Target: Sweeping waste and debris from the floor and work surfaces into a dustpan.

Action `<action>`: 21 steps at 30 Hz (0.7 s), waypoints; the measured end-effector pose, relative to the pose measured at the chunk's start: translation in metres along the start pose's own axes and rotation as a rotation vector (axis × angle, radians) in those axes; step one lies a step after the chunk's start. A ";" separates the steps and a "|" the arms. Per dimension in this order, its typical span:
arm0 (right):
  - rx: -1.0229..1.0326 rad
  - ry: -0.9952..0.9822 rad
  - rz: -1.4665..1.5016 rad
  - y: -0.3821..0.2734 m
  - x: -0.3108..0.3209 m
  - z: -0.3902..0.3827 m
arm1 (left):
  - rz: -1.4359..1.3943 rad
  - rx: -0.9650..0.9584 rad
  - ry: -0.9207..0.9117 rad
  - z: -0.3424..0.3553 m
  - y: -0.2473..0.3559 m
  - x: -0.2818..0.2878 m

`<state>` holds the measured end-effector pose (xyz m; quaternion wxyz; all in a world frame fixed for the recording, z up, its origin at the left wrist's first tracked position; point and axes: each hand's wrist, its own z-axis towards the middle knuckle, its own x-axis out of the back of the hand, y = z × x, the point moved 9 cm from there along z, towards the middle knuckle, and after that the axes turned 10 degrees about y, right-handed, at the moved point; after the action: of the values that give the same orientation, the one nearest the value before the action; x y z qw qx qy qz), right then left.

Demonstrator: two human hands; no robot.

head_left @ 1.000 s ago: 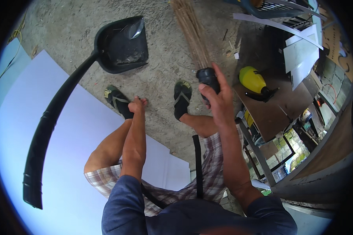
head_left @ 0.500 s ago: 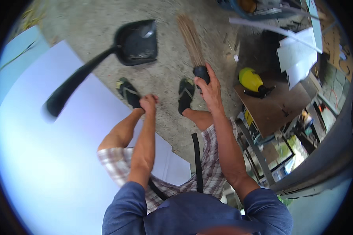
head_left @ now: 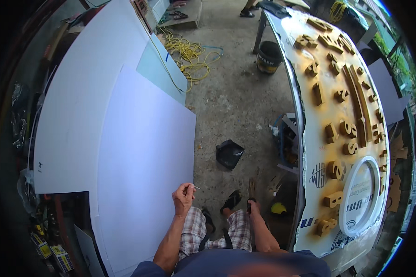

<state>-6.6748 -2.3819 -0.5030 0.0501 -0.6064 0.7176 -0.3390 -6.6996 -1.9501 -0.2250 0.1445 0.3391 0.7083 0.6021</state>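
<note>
My left hand (head_left: 184, 198) is pinched on a small thin pale piece (head_left: 196, 188) near the edge of a big white sheet (head_left: 145, 138). My right hand (head_left: 251, 205) grips the dark handle of a stick broom (head_left: 252, 187), whose bristles point away from me. A black dustpan (head_left: 229, 153) lies on the concrete floor ahead of my sandalled feet. A yellow pump sprayer (head_left: 278, 207) sits beside my right hand, partly under a bench.
On my right, a bench (head_left: 312, 147) carries gold-painted cut-out letters (head_left: 333, 171) and a white oval ring (head_left: 351, 219). A black bucket (head_left: 269, 57), yellow cords (head_left: 185, 55) and another person's foot (head_left: 247, 13) are farther ahead. A blue bin (head_left: 287, 152) sits beneath the bench.
My view has tilted up, bringing the bench and far floor into sight. My left hand has risen from beside my foot. The broom stays in my right hand.
</note>
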 end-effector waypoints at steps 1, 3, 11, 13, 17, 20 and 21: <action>0.040 -0.024 -0.003 -0.006 0.008 -0.028 | -0.035 -0.049 0.074 -0.015 0.026 0.036; -0.120 0.042 -0.119 0.008 0.036 -0.074 | -0.140 -0.102 0.149 -0.034 0.075 0.089; -0.097 -0.016 -0.147 0.058 0.111 -0.116 | -0.275 -0.456 0.384 -0.146 0.182 0.288; -0.084 -0.055 -0.222 0.062 0.114 -0.120 | -0.198 -0.524 0.512 -0.184 0.190 0.344; -0.012 -0.052 -0.298 0.065 0.144 -0.109 | -0.127 -0.565 0.674 -0.253 0.187 0.410; -0.145 -0.129 -0.239 0.092 0.191 -0.069 | -0.119 -0.751 0.669 -0.285 0.215 0.435; -0.137 -0.165 -0.320 0.091 0.178 -0.086 | -0.076 -0.761 0.735 -0.300 0.212 0.452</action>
<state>-6.8387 -2.5033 -0.4265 0.0128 -0.7404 0.6269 -0.2423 -7.1480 -1.8714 0.1391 0.0211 0.0034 0.4553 0.8901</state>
